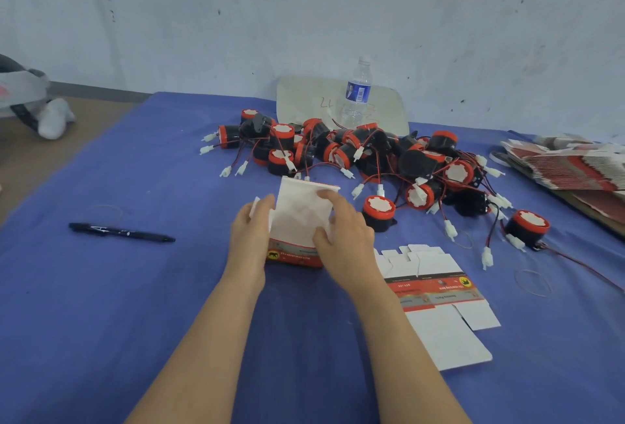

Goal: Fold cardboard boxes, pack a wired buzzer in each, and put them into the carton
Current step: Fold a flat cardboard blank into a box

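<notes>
As you look down, left hand [252, 234]: your fingers curl round the left side of the half-folded box [297, 220], fingertips at a small white side flap.
Right hand [345, 234]: clamped on the box's right side, thumb pressed on the white panel, index finger reaching across its upper part.
Box: held between your 2 hands at the middle of the blue cloth [169, 305]; white flap up and away from you, red printed band nearest you, bottom edge on the cloth.
Flat blank [436, 291]: unfolded box just right of your right forearm, lying flat, red band across its middle.
Nearest buzzer [378, 212]: just beside your right hand, red cap up, on the cloth.
Buzzer pile [355, 153]: black-and-red buzzers with red and black wires and white plugs, heaped beyond the box.
Stray buzzer [527, 225]: apart from the pile, on the right.
Blank stack [568, 166]: flat boxes piled at the far right edge.
Pen [121, 232]: black, lying well left of your left hand.
Rubber band [532, 283]: loose on the cloth, right of the flat blank.
Water bottle [356, 92]: upright behind the pile, by the wall.
</notes>
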Tool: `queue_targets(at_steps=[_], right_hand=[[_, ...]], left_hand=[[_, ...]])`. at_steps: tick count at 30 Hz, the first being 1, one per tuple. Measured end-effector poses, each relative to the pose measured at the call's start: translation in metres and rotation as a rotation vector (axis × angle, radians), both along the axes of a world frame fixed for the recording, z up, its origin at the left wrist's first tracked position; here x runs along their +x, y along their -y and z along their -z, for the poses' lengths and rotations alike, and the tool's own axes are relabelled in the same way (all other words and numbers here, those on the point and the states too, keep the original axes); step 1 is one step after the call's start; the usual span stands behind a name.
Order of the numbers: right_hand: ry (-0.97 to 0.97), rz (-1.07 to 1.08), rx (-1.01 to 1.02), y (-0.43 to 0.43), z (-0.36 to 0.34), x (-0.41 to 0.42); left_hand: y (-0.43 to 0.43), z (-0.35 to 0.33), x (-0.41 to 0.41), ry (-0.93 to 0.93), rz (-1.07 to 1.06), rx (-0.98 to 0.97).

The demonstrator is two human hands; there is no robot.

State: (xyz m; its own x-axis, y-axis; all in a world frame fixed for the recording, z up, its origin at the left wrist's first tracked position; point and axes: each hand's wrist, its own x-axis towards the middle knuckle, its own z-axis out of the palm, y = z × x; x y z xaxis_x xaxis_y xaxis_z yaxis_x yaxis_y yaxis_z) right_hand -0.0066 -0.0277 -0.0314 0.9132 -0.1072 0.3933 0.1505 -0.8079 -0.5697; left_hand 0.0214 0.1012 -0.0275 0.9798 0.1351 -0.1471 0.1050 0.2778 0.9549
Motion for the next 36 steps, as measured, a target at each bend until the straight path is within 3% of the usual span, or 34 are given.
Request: queue_targets(at_steps=[2,5,7,11,18,20,22,24,26,29,36], right_hand=[[-0.024,-0.015,0.223,0.002,-0.003,0.000],[-0.086,-0.088,0.490,0.001,-0.005,-0.001],[-0.148,-0.137,0.530,0.003,-0.007,-0.001],[-0.326,-0.262,0.577,0.010,-0.014,-0.005],[-0.385,-0.256,0.474,0.014,-0.021,-0.012],[-0.218,-0.150,0.406,0.014,-0.016,-0.006],[0.098,0.115,0.305,0.019,-0.012,0.000],[0.248,0.344,0.273,0.028,-0.010,0.004],[0.094,0.429,0.232,0.039,-0.005,0.011],[-0.200,0.368,0.139,0.047,0.002,0.021],[-0.278,0.461,-0.033,0.051,-0.006,0.034]], left_hand=[[0.001,-0.003,-0.001,0.027,0.052,-0.062],[0.010,0.002,-0.007,0.167,0.015,0.203],[0.013,0.004,-0.012,0.251,-0.070,0.277],[0.007,-0.006,-0.015,0.462,-0.162,0.247],[0.017,-0.012,-0.028,0.661,-0.162,0.316],[0.018,-0.006,-0.024,0.618,-0.134,0.384],[0.017,0.004,-0.016,0.525,-0.088,0.470],[0.014,0.014,-0.007,0.404,-0.036,0.523],[0.011,0.021,-0.002,0.309,0.004,0.548],[0.011,0.022,-0.001,0.260,-0.013,0.551],[0.014,0.018,0.001,0.167,-0.052,0.451]])
